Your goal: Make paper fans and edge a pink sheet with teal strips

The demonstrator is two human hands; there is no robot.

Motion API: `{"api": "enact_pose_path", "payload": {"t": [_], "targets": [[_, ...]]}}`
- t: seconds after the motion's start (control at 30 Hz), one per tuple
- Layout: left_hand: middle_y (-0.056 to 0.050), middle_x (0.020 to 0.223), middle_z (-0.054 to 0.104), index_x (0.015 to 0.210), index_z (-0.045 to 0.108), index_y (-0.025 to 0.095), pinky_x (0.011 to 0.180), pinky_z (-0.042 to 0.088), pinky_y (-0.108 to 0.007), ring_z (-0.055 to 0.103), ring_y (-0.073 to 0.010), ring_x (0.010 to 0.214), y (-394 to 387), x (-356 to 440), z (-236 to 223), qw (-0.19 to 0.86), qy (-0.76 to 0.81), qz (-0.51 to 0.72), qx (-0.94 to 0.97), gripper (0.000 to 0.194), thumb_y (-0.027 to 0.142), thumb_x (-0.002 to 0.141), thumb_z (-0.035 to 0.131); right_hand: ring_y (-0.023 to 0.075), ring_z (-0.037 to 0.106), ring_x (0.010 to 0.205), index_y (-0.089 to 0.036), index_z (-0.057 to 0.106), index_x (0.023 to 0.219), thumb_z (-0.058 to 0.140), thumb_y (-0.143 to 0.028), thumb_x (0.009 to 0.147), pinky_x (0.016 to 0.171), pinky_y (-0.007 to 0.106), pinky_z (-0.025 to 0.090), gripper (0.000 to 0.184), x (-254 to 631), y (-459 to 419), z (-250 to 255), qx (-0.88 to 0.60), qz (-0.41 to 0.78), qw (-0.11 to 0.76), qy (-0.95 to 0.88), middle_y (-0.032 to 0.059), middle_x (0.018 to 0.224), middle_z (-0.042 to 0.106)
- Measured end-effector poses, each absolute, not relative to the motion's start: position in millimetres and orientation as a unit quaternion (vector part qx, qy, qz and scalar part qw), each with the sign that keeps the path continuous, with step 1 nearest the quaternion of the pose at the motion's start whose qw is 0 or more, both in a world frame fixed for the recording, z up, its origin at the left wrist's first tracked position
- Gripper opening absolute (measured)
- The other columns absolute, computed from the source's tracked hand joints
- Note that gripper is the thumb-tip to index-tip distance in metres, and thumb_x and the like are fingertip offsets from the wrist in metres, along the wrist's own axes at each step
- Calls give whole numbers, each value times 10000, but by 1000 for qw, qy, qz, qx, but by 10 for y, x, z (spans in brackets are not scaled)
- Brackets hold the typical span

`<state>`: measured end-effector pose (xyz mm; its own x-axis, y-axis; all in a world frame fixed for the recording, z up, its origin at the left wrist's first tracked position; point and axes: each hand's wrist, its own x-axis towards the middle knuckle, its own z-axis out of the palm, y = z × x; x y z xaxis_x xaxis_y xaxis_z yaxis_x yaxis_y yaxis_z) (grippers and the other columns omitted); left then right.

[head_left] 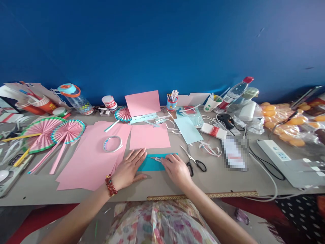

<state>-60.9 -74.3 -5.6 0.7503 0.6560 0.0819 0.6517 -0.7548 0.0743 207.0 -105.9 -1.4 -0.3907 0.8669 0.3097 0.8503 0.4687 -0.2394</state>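
Observation:
A strip of teal paper (pixel 149 166) lies flat on the table in front of me. My left hand (pixel 129 166) is spread over its left end, fingers stretched out and the thumb apart near the paper's lower edge. On the right side of the strip, my right hand (pixel 177 169) is closed around a white craft knife (pixel 157 159). The knife's thin tip points left over the teal paper; whether it touches is hard to make out. Just beyond lies a pink sheet (pixel 149 136). Black-handled scissors (pixel 194 160) rest open to the right of my right hand.
Pink sheets (pixel 88 152) with a tape roll (pixel 112 144) lie left, beside folded paper fans (pixel 68 131). A light blue sheet (pixel 188 130), a glue gun (pixel 225 122) and a power strip (pixel 274 154) are on the right. A bottle (pixel 235 93) stands by the blue wall (pixel 162 44).

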Motion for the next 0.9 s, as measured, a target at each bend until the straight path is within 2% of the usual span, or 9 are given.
{"api": "enact_pose_path", "payload": {"t": [0.47, 0.9], "targets": [[-136, 1620, 233, 1580, 136, 136, 1217, 165, -445, 210, -271, 1502, -762, -601, -114, 4, 353, 48, 934, 892, 717, 930, 323, 194, 540, 828, -219, 705, 1044, 494, -188, 990, 748, 305, 466, 220, 1995, -1045, -11, -504, 23, 196, -841, 73, 926, 637], [-157, 1613, 237, 1584, 16, 116, 1213, 192, -448, 235, -281, 1493, -768, -588, -144, -1, 353, 71, 933, 942, 704, 929, 353, 193, 543, 862, -211, 698, 1047, 523, -178, 978, 781, 301, 470, 191, 1820, -1006, 3, -500, 32, 169, -849, 74, 925, 631]]}}
